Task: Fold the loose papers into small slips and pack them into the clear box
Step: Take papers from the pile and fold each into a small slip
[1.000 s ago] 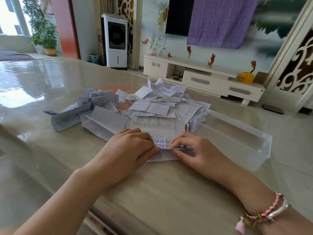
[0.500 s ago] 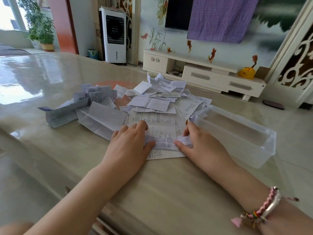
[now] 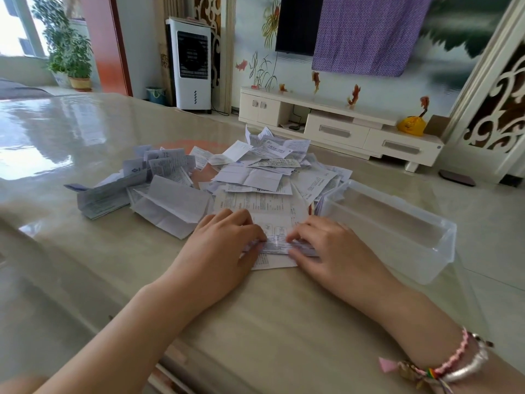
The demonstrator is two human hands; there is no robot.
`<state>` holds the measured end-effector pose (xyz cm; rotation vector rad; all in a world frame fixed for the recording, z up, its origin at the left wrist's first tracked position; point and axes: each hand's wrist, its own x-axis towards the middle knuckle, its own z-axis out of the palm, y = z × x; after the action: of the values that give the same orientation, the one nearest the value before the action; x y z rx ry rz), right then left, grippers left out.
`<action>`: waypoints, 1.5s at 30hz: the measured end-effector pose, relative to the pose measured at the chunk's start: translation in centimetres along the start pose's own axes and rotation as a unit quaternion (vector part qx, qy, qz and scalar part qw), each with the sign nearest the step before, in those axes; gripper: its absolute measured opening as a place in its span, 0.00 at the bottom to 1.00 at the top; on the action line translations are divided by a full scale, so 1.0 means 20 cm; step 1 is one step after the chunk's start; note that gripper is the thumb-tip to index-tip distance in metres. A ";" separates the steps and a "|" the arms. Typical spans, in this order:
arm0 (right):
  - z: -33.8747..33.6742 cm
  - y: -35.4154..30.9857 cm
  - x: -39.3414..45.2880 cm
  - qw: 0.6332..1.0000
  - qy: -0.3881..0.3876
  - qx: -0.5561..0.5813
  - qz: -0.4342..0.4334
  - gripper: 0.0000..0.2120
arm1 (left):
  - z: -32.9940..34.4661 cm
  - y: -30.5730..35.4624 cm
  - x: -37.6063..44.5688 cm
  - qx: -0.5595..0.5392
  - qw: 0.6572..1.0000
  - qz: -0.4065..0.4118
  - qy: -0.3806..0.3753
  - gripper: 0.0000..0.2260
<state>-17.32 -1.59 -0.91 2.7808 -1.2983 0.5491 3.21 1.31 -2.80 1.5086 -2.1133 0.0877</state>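
Hands (image 3: 224, 245) closer together on paper (image 3: 277, 245)

Two hands (image 3: 278, 245) lie on one bench (image 3: 85, 251). One clear box (image 3: 397, 231) stands beside one heap of papers (image 3: 255, 177), too many to count.

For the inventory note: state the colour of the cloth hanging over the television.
Purple cloth with a fine pale dotted pattern; seen in the head view.
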 end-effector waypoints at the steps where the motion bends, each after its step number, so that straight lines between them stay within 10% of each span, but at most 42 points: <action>1: 0.00 0.01 0.00 1.000 -0.007 0.005 0.001 0.11 | 0.00 0.00 0.00 -0.003 1.000 -0.001 -0.009 0.19; 7: 0.00 0.01 0.01 1.000 -0.002 -0.017 -0.019 0.17 | -0.01 -0.02 -0.01 -0.008 1.000 0.011 0.005 0.13; 15: -0.01 -0.02 0.00 0.995 0.071 0.062 0.027 0.06 | -0.07 0.05 -0.02 -0.034 0.978 -0.034 0.203 0.11; 23: -0.01 -0.03 0.01 0.977 0.101 0.188 -0.009 0.07 | -0.02 0.06 -0.03 -0.133 0.987 -0.038 0.085 0.23; 31: -0.02 -0.05 0.00 0.952 0.115 0.283 0.029 0.07 | -0.08 0.09 -0.02 -0.063 0.958 -0.094 0.263 0.22; 45: -0.02 -0.07 0.01 0.948 0.086 0.307 -0.025 0.07 | -0.05 0.11 -0.02 -0.181 0.973 -0.072 0.122 0.04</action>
<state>-16.31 -0.85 -0.33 3.1072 -1.1687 1.3648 1.68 2.91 -1.54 1.3500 -1.7106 -0.1502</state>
